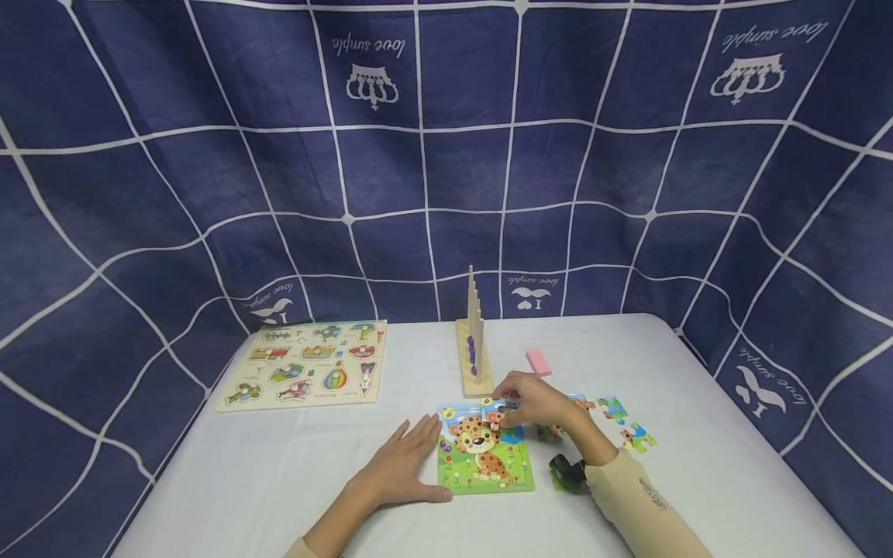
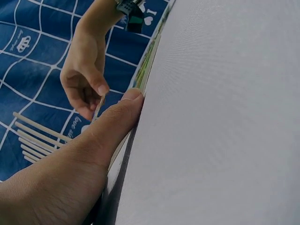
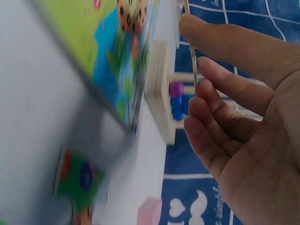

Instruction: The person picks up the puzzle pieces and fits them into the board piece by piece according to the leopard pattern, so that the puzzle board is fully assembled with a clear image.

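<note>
A square jigsaw board (image 1: 481,474) with a leopard cub picture lies on the white table in the head view. My left hand (image 1: 408,465) rests along its left side with fingers extended; the thumb (image 2: 122,110) touches the near left corner. Over the board's far edge, my right hand (image 1: 536,401) pinches a jigsaw piece (image 1: 491,408) between thumb and fingers. In the right wrist view that piece (image 3: 194,63) appears edge-on, raised above the board. Part of the picture's upper right is hidden by the right hand.
Loose jigsaw pieces (image 1: 638,439) are scattered right of the board, some partly behind the right forearm. A wooden peg stand (image 1: 477,385) with purple and blue beads stands behind the board, near a pink block (image 1: 538,362). A vehicle puzzle board (image 1: 265,376) lies at the far left.
</note>
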`<state>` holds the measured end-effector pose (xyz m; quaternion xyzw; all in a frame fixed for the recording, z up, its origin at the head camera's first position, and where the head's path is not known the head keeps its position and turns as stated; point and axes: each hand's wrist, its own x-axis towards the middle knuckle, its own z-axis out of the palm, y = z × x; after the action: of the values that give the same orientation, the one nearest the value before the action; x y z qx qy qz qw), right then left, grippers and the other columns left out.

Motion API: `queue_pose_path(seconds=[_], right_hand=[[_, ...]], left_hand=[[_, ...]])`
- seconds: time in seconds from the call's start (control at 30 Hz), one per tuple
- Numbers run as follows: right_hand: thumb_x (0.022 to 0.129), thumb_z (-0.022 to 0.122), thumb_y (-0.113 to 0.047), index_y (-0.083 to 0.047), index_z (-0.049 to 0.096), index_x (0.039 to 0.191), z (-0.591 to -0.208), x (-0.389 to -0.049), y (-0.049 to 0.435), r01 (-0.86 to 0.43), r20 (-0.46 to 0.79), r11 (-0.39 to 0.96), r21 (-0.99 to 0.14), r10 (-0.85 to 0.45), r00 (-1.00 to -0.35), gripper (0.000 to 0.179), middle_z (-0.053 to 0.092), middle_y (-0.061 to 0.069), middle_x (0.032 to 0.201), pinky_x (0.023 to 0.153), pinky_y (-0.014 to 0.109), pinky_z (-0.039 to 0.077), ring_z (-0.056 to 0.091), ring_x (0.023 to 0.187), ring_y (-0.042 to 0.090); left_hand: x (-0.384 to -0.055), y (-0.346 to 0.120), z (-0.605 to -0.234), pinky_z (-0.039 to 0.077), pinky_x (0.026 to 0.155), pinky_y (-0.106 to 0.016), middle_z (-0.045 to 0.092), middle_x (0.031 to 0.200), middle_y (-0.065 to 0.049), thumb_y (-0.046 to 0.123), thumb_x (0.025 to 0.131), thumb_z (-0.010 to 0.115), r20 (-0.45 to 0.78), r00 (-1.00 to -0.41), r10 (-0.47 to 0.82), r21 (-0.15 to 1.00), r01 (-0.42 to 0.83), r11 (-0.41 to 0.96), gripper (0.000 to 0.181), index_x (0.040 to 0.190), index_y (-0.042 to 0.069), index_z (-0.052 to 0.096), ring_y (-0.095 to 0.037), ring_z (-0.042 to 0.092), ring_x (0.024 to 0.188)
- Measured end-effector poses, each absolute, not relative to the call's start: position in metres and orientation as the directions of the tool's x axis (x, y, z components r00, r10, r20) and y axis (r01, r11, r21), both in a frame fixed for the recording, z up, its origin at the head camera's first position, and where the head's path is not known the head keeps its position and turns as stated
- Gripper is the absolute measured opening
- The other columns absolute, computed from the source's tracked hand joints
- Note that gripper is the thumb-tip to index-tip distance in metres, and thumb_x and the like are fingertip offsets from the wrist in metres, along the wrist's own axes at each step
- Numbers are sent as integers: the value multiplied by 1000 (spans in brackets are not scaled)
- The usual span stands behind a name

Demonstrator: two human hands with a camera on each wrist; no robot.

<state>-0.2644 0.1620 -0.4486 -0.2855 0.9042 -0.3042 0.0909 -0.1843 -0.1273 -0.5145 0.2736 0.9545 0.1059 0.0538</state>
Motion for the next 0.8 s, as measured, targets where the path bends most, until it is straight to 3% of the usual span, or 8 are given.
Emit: queue_pose_path(seconds=[0.23,0.47,0.8], right_hand=[[68,89,-18,-8,72,104,-455,-267,136,-471,7,647,-600,-584,-812,42,64,0,95,77,27,53,58,87,15],[67,89,-21,-9,72,104,-462,-270,118,-455,-9,637,-622,-587,-809,43,67,0,101,85,32,56,61,93,13],[69,88,-15,-9,73,102,-472,-272,102,-463,-33,646,-607,-603,-797,36,65,-1,93,77,25,52,57,85,11]], left_hand=[[-184,-128,-513,16,124,-48,16,164,-3,90,70,47,-54,-844,534,247,507,826,119,156,11,21,-21,18,152],[-185,-128,-512,16,124,-48,15,165,-3,90,70,47,-59,-846,530,253,501,827,119,156,11,21,-21,18,152],[-184,-129,-512,16,124,-48,14,165,-3,89,71,47,-53,-840,539,249,512,822,118,156,11,20,-20,17,152]])
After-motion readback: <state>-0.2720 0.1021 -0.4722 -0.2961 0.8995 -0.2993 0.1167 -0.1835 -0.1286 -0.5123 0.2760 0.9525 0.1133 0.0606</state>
